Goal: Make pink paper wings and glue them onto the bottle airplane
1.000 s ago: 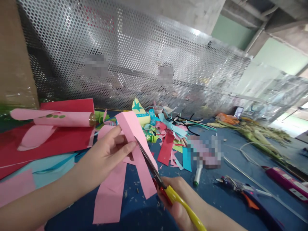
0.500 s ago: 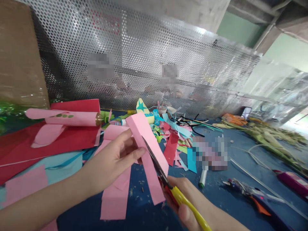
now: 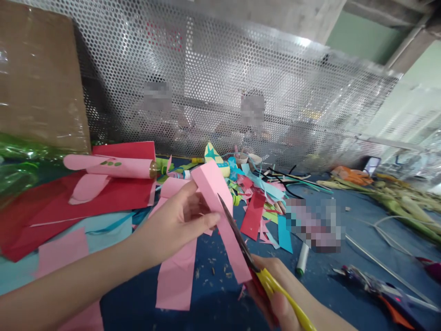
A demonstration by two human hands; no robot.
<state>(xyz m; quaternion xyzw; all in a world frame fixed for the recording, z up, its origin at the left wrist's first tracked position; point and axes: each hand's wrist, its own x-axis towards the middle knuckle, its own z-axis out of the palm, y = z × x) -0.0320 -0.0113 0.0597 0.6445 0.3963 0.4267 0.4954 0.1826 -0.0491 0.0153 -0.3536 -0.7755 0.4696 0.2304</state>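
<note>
Blue tabletop (image 3: 327, 289) bears paper scraps at ctr., incl. a red strip (image 3: 254, 216) and bright-blue strip (image 3: 284, 234), w/ a wide pink strip (image 3: 175, 287) nearer the front. At L, red (image 3: 69, 211) and pale-blue sheets (image 3: 113, 224) overlap; at R, a white marker (image 3: 302, 258), glue gun (image 3: 382, 287) w/ orange trigger, and husk-like leaves (image 3: 406, 209) nr. an orange bundle (image 3: 349, 175).
</note>
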